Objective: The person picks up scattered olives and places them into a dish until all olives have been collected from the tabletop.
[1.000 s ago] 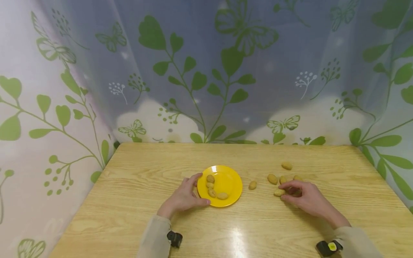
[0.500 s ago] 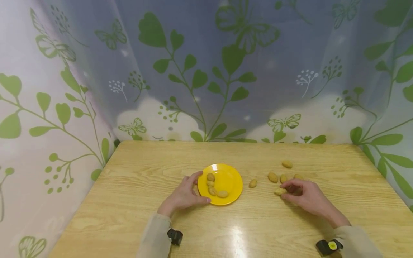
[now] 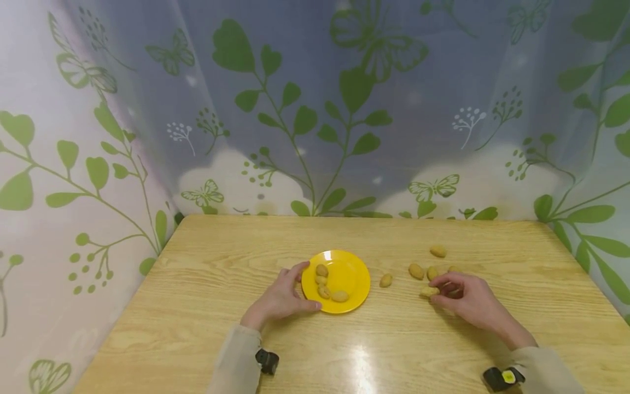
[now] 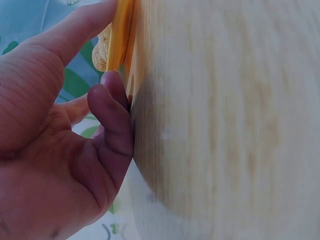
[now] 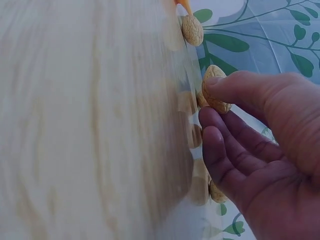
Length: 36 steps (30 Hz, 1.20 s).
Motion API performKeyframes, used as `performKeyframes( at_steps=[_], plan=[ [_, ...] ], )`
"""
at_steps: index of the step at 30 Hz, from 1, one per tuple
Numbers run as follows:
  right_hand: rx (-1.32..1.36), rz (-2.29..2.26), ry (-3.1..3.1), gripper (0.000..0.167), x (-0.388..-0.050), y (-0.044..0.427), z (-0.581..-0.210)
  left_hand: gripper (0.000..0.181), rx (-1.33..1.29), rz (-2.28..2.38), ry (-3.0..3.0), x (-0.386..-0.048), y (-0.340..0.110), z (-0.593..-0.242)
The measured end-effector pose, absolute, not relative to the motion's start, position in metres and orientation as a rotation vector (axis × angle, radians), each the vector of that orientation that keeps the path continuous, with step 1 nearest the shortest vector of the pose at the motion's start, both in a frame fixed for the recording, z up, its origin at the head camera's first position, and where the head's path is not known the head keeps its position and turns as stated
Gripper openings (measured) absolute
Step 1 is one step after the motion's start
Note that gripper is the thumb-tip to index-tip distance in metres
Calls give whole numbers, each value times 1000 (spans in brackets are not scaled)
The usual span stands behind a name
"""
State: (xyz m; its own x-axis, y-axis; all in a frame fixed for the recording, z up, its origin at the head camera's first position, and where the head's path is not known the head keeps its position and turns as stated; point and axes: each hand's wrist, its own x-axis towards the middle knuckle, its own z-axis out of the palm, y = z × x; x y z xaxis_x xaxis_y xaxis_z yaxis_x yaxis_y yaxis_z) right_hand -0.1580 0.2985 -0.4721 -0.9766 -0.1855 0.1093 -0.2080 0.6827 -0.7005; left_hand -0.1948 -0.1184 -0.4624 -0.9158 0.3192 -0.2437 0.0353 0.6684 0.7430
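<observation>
In the head view my left hand [image 3: 278,298] holds the left rim of a yellow plate [image 3: 351,279], thumb at the near edge and a finger at the far edge. Several tan nuts in shells [image 3: 339,296] lie on the plate's left and near side. Between right thumb and fingertips my right hand [image 3: 470,301] pinches another nut in its ridged, pointed shell [image 5: 216,90]; whether it touches the table cannot be told. Close to that hand lie more nuts [image 3: 416,271], one partly hidden behind the fingers. The left wrist view shows the plate edge-on [image 4: 120,35] beside the thumb.
One nut [image 3: 386,280] lies alone between plate and right hand, another [image 3: 438,251] farther back. The wooden table [image 3: 236,241] meets a patterned curtain [image 3: 295,109] at its back and sides. Each wrist carries a small black camera [image 3: 267,361].
The right hand, pinching the nut, has shifted very slightly to the right. The left hand and plate keep their place; the head view has tilted a little.
</observation>
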Motion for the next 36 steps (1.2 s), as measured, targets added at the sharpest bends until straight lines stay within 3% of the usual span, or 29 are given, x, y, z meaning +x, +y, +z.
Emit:
performKeyframes(
  at_steps=[36],
  plan=[
    [437,1263,-2754,20,-175,255,-452,101,274,1125,2536,-196,-119,-464]
  ],
)
